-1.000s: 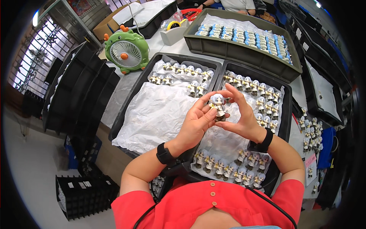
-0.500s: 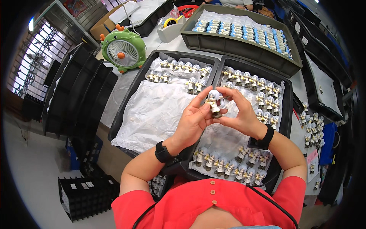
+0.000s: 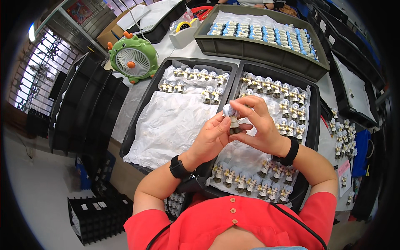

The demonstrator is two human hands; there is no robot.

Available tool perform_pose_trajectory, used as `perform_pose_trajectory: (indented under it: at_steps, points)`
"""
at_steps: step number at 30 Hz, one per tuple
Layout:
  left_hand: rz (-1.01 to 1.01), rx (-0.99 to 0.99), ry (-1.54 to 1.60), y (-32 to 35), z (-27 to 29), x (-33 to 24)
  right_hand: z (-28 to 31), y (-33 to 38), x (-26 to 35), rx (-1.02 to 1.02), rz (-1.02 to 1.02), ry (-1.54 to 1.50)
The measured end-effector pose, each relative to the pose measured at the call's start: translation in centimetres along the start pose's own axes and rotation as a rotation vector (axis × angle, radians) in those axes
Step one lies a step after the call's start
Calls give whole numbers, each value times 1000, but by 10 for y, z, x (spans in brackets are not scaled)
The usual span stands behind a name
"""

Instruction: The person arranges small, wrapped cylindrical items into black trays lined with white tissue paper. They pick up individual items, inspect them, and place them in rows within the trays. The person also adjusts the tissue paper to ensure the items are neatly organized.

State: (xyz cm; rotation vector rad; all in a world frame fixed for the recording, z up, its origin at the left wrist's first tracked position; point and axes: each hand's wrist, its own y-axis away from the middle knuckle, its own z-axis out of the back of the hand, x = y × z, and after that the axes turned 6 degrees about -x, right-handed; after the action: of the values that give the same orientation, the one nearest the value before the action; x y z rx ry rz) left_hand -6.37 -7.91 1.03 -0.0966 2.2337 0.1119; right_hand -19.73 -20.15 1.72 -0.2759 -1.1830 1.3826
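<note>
Grey table (image 3: 196, 49), two black trays — above the right tray (image 3: 314, 112) both hands pinch one small figurine (image 3: 231, 118): left hand (image 3: 212, 139) fingers closed on its body, right hand (image 3: 260, 127) steadying. Best held lightly while it is turned.

Grey table (image 3: 139, 93) under bright light; green fan (image 3: 133, 58) at its far left corner; barred window (image 3: 31, 79) left, daylight through it; stacked black trays (image 3: 79, 108) beside the table; pale floor (image 3: 37, 196) with a black crate (image 3: 98, 216) on it; blue bin (image 3: 83, 175) under the table edge.
</note>
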Motion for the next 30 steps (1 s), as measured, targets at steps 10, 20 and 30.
perform_pose_trajectory:
  at_steps: [10,20,30]
  points:
    - [16,-12,28,-1,-3,-4,4,1,-5,89,-236,-211]
    - [-32,-291,-90,-4,11,-8,1,7,-23,150,-110,-33]
    - [-115,-656,-1476,-89,131,-78,14,1,-45,77,-268,-36]
